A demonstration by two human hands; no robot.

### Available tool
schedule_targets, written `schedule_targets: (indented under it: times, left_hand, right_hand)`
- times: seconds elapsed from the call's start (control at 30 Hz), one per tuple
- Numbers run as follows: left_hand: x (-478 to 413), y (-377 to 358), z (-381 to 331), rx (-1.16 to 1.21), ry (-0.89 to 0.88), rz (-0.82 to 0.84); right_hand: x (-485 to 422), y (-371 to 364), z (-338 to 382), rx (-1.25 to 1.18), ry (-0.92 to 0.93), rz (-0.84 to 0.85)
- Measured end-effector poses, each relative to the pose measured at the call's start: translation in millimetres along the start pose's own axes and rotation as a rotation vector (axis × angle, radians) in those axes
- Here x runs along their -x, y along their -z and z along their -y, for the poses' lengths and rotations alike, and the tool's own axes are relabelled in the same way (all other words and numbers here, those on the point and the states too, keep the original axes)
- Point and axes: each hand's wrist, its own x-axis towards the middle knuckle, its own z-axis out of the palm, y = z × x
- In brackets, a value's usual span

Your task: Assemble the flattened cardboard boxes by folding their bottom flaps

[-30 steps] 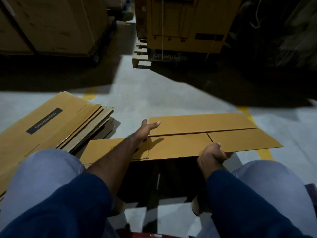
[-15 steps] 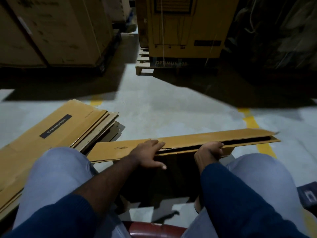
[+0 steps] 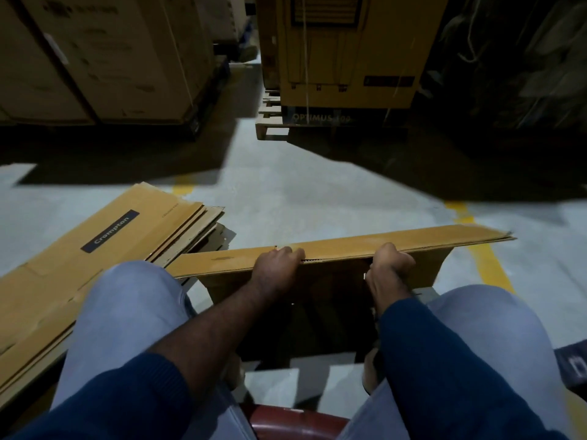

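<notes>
Cardboard box [image 3: 433, 266] stands on the grey concrete floor [image 3: 301, 198] between the seated person's knees, its near face in deep shadow. Its long flaps [image 3: 397, 241] lie folded almost flat across the top, stacked one over the other, with a thin dark slit showing between the layers along the near edge.

The left hand [image 3: 279, 265] grips that near edge left of the middle, fingers curled over the top of the upper flap and knuckles raised. The right hand [image 3: 392, 265] holds the same edge a little to the right; its fingers are bent tightly round the flap edge, the tips hidden under the cardboard. The two hands are near each other but apart. Both forearms reach forward from navy sleeves [image 3: 444, 360], the left one pushed up to bare the forearm.

To the left, a stack of flattened boxes [image 3: 63, 281] lies on the floor, touching the left knee [image 3: 127, 312]; the top sheet bears a dark Crompton label [image 3: 110, 231]. A yellow line [image 3: 489, 265] runs along the floor to the right of the box. Farther back, a yellow carton [image 3: 346, 58] sits on a wooden pallet [image 3: 270, 122], and large brown cartons [image 3: 111, 58] stand at the upper left. The rim of a red seat [image 3: 286, 420] shows at the bottom edge.
</notes>
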Motion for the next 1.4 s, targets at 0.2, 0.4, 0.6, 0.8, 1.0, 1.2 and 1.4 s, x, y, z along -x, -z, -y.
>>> schedule_targets:
  times: [0.2,0.4,0.6,0.8,1.0,1.2,1.4]
  left_hand:
    - [-2.3,30.5,34.2,0.039,0.113,-0.101]
    - [5.5,96.8,90.9,-0.066,0.202,-0.299]
    - [39.4,132.6,178.4,-0.049,0.392,-0.266]
    - [93.3,136.4,286.2,0.040,0.632,-0.298]
    - [137.8,182.5,404.4,-0.116,0.832,-0.437]
    - [163.4,197.1,472.3,-0.246,0.889,-0.590]
    - [166.0,110.1,470.4,-0.120,0.958,-0.417]
  right_hand:
    - [26.8,-46.8,23.4,-0.062,0.170,-0.059]
    - [76.1,-104.2,59.7,-0.145,0.313,0.105]
    - [134.0,-201.1,54.2,-0.096,0.264,0.351]
    - [224.5,-320.2,28.4,0.021,0.267,0.646]
    - [317.8,-440.8,31.5,0.136,0.413,0.887]
    - [372.9,-515.7,32.1,0.221,0.454,1.061]
    - [322.5,-550.7,-39.8,0.176,0.042,1.239]
